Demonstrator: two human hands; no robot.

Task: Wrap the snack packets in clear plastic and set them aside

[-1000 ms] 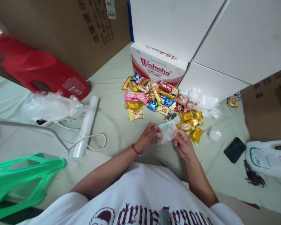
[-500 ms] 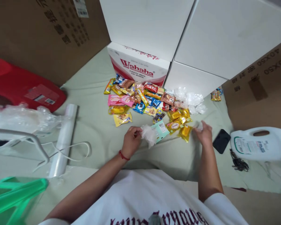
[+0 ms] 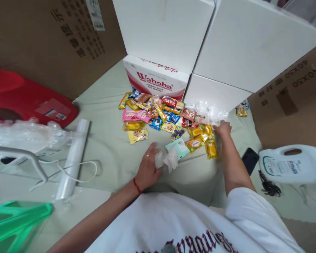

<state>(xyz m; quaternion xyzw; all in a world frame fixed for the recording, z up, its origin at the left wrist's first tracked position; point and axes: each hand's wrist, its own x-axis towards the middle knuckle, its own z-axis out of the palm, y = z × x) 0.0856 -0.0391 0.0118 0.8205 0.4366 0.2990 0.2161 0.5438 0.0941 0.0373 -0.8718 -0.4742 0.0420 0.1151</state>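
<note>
My left hand (image 3: 149, 168), with a red bracelet at the wrist, has its thumb and fingers around a crumpled clear plastic bag (image 3: 159, 160). Against that bag lies a whitish crumpled bag (image 3: 171, 160), which partly covers a pale green packet (image 3: 181, 147). My right hand (image 3: 223, 129) is at the lower right of a heap of crumpled clear plastic (image 3: 209, 109), its fingers curled on the plastic and partly hidden. Left of it are yellow-wrapped snacks (image 3: 196, 142). Further left spreads a pile of wrapped snacks, including a pink packet (image 3: 129, 115) and a yellow cookie packet (image 3: 138, 135).
A Wahaba-style white and red carton (image 3: 158, 82) and white boxes (image 3: 226, 45) stand behind the snacks. At right are a phone (image 3: 250, 160), keys (image 3: 270, 184) and a white jug (image 3: 292, 163). A plastic film roll (image 3: 73, 160) and red jug (image 3: 28, 98) lie left.
My right hand has moved up and slightly left, from beside the yellow snacks to the plastic heap. My left hand has shifted slightly down, and the crumpled plastic beside it now shows as two clumps.
</note>
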